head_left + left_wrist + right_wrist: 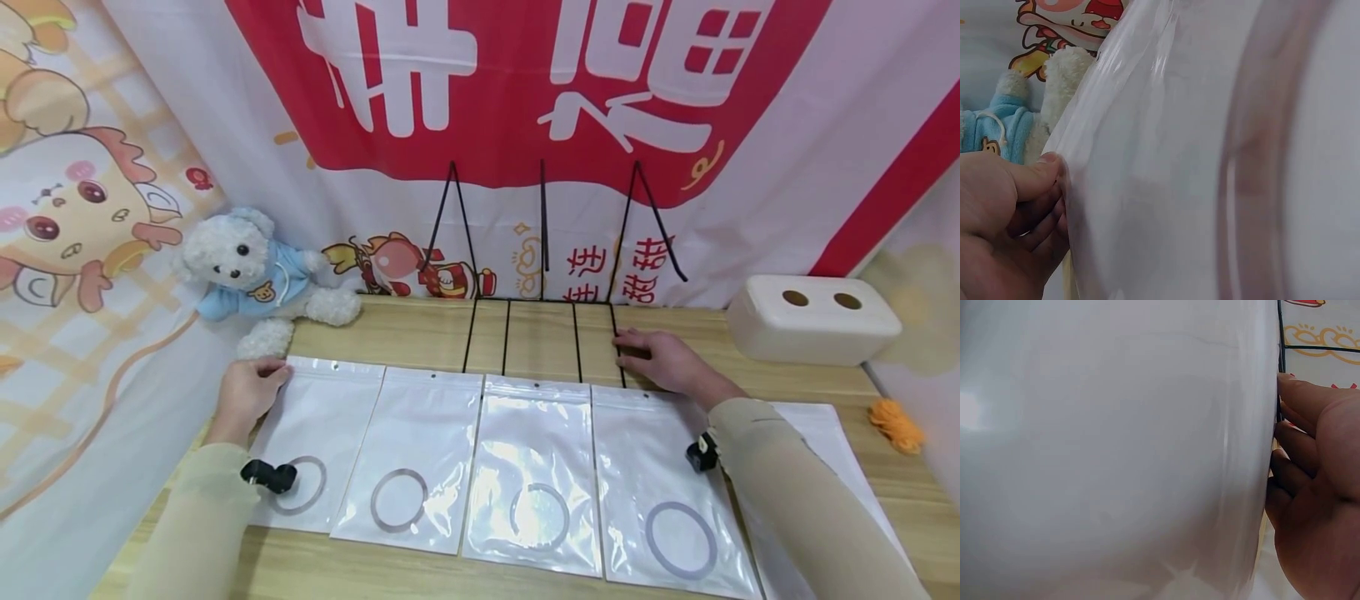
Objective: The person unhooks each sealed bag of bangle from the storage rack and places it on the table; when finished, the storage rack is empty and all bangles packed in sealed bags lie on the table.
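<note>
A row of white plastic zip bags, several in all, lies side by side on the table, most showing a grey ring near the bottom. My left hand pinches the upper left edge of the leftmost bag; the left wrist view shows thumb and fingers on that bag's edge. Behind the bags stands a black wire rack. My right hand holds its rightmost bottom wire, above the fourth bag. In the right wrist view the thumb meets the wire, and the bag hides part of the fingertips.
A white teddy bear in a blue top sits at the back left. To the right are a cream box with two holes and an orange bundle. A printed cloth hangs behind the wooden table.
</note>
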`<state>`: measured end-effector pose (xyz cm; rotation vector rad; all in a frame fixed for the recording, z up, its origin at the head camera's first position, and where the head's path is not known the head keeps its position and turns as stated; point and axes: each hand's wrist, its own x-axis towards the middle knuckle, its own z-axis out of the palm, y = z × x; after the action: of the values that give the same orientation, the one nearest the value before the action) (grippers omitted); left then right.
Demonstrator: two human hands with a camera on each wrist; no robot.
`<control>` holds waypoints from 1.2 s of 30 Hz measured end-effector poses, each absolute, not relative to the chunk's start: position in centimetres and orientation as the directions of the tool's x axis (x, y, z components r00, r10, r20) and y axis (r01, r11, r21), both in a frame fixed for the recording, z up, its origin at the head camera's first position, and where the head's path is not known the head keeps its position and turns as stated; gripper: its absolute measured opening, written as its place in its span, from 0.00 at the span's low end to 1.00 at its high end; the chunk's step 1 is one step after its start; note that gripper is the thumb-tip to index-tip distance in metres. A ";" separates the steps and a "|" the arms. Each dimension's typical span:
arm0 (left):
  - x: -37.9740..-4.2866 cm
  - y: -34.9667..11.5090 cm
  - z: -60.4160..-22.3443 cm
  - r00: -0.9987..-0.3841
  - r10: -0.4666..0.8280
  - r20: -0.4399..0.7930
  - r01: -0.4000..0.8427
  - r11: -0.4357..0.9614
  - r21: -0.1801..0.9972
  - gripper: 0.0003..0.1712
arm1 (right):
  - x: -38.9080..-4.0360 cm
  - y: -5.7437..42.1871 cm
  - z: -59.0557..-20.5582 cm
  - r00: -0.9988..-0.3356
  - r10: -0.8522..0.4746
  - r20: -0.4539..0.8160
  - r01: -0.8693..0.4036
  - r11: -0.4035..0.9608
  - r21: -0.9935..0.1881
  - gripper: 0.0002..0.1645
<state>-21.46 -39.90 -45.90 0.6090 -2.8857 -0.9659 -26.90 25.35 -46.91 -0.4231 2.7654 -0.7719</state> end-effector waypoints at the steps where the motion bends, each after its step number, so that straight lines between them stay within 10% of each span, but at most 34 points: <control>1: -21.5 -39.9 -45.9 -0.925 -0.372 -0.082 -0.346 0.733 0.585 0.18 | -26.9 25.4 -46.9 -0.929 -0.339 -0.149 -0.214 0.819 -0.532 0.31; 22: -19.9 -40.5 -44.5 -0.962 -0.264 -0.069 -0.257 0.792 0.554 0.30 | -26.8 25.2 -46.3 -0.923 -0.344 -0.174 -0.210 0.827 -0.522 0.32; 36: -18.9 -36.3 -40.7 -0.973 -0.099 0.208 0.056 0.774 0.631 0.34 | -25.5 24.9 -43.8 -0.954 -0.285 -0.096 -0.173 0.782 -0.599 0.42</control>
<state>-18.94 -36.33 -40.70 0.0340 -2.7382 -0.9851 -25.46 24.89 -43.82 -0.3625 2.7917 -0.9121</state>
